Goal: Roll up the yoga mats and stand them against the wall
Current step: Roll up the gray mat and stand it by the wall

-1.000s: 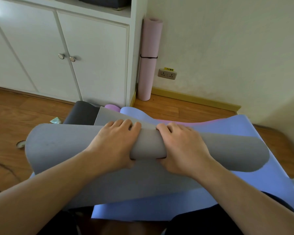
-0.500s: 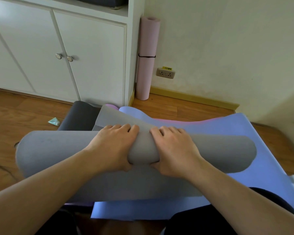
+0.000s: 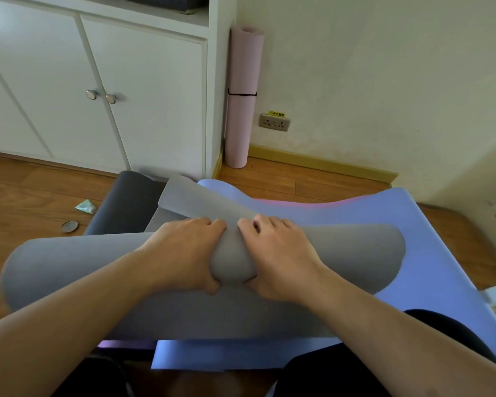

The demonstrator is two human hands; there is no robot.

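A: Currently, what does each hand grasp?

B: Left hand [image 3: 184, 250]: fingers curled over the top of the grey mat [image 3: 78, 267], thumb tucked beneath the roll. Right hand [image 3: 281, 253]: same grasp, just beside the left. Both clasp the rolled section at its middle.

A: Arm pose?

B: Both forearms extend forward from the lower edge of view and converge on the roll, palms down.

A: Mat position?

B: The grey mat lies partly rolled across the blue mat [image 3: 430, 253], its unrolled end reaching toward the white cabinet [image 3: 143, 90]. A dark mat [image 3: 121, 207] lies to its left on the floor [image 3: 26, 196]. A rolled pink mat [image 3: 241, 96] stands upright in the corner between cabinet and wall [image 3: 384, 81].
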